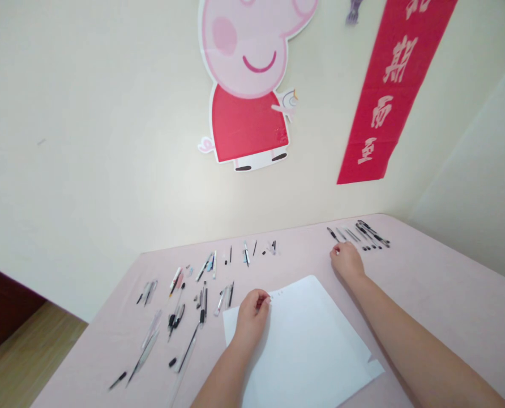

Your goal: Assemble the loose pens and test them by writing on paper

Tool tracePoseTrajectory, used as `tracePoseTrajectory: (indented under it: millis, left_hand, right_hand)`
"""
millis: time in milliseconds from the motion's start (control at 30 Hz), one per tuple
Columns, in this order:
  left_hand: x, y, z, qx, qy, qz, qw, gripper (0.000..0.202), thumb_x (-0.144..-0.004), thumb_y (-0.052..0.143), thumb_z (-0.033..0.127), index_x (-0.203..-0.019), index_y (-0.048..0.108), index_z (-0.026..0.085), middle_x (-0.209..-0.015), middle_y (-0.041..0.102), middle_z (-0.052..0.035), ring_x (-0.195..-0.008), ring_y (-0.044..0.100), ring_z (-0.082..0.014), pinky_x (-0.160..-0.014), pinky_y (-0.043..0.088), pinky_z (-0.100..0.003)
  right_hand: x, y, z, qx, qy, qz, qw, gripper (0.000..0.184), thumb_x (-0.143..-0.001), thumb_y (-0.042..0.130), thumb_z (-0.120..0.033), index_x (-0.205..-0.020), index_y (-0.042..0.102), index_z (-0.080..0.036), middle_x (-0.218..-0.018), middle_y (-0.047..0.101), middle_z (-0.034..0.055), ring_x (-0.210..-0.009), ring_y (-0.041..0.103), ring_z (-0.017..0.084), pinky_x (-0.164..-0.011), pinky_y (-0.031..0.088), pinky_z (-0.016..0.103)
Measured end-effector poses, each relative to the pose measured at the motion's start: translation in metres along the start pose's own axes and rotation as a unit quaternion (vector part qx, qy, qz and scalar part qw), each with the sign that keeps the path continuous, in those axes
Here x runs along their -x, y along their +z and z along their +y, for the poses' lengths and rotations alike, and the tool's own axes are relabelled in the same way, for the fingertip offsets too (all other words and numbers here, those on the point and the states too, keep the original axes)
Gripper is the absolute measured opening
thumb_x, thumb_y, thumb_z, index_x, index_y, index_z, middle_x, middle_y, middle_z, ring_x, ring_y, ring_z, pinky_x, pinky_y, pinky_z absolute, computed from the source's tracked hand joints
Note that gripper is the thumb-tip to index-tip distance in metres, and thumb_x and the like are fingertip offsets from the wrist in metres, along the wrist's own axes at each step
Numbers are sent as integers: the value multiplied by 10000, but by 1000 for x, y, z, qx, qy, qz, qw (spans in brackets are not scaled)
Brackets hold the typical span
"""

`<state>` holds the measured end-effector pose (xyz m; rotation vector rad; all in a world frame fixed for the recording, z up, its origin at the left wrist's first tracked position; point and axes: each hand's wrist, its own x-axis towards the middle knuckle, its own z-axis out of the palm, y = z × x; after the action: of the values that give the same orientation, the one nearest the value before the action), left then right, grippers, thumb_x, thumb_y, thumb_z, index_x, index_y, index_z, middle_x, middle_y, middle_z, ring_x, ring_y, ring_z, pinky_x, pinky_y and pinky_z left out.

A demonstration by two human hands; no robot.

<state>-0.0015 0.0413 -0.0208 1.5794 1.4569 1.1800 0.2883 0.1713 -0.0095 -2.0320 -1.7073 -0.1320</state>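
My left hand (252, 311) rests on the top left corner of a white sheet of paper (303, 345), fingers curled in; what it holds, if anything, is too small to make out. My right hand (346, 260) is stretched to the far right of the pink table (439, 300). Its fingers are pinched at the near end of a black pen (333, 234), the leftmost of a row of pens (369, 234) by the wall.
Several pens and loose pen parts (180, 300) lie scattered over the left half of the table, and more lie along the wall (246, 253). A cartoon pig cutout (252, 85) and a red banner (388, 90) hang on the wall. A wooden floor (27, 362) shows at the left.
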Motion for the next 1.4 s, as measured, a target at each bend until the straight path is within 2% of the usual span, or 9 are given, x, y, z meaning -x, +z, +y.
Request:
tracePoseTrajectory:
  millis: [100, 233, 367, 467, 633, 800, 1000, 1400]
  left_hand:
    - [0, 0, -1, -9, 5, -6, 1000, 137, -762, 479, 273, -741, 577, 180, -728, 606, -33, -700, 548, -166, -655, 419, -287]
    - [-1, 1, -3, -9, 8, -9, 1000, 144, -767, 472, 276, -746, 574, 176, -731, 605, -36, -697, 546, -166, -648, 413, -282]
    - [-1, 1, -6, 0, 0, -8, 1000, 144, -761, 482, 291, -740, 574, 182, -713, 598, -26, -697, 547, -168, -647, 411, -276]
    - [-1, 1, -6, 4, -7, -9, 1000, 146, -758, 485, 299, -745, 575, 186, -720, 602, -25, -704, 551, -169, -657, 409, -276]
    - [-1, -1, 0, 50, -27, -10, 998, 200, -781, 445, 312, -870, 576, 189, -695, 630, -14, -685, 575, -162, -669, 415, -280]
    - [-1, -1, 7, 113, -53, -2, 992, 276, -802, 416, 338, -981, 536, 166, -628, 641, -10, -650, 590, -157, -672, 434, -288]
    - [-1, -2, 7, 145, -58, 25, 987, 227, -785, 432, 285, -931, 554, 160, -590, 631, -4, -611, 587, -144, -658, 448, -285]
    - [-1, -5, 14, 136, -68, 49, 987, 201, -777, 433, 304, -870, 562, 182, -544, 571, 25, -554, 536, -122, -601, 417, -245]
  right_hand:
    - [8, 0, -31, -41, -68, -32, 996, 150, -725, 463, -168, -729, 609, -131, -801, 555, 71, -766, 515, 157, -713, 361, 235]
    - [17, 4, -77, -98, -127, -119, 980, 113, -713, 487, -149, -691, 597, -140, -762, 547, 38, -711, 496, 126, -662, 341, 215]
    - [21, 11, -113, -109, -137, -156, 972, 165, -776, 494, -224, -693, 605, -136, -778, 560, 57, -739, 510, 140, -672, 344, 223]
    - [22, 18, -128, -112, -140, -163, 970, 147, -790, 482, -198, -774, 616, -139, -845, 571, 65, -795, 527, 142, -703, 349, 215]
    - [22, 25, -137, -102, -127, -162, 973, 202, -802, 469, -170, -961, 591, -148, -963, 560, 85, -858, 546, 151, -746, 357, 219]
    - [16, 27, -146, -66, -108, -165, 978, 229, -830, 450, -269, -960, 592, -146, -985, 573, 110, -861, 572, 191, -726, 383, 259]
    - [11, 32, -161, -27, -89, -173, 981, 328, -827, 448, -383, -973, 595, -129, -963, 613, 142, -876, 592, 244, -702, 415, 301]
    - [19, 27, -162, 4, -84, -182, 980, 317, -793, 462, -297, -944, 656, -97, -940, 649, 184, -874, 611, 242, -712, 423, 282]
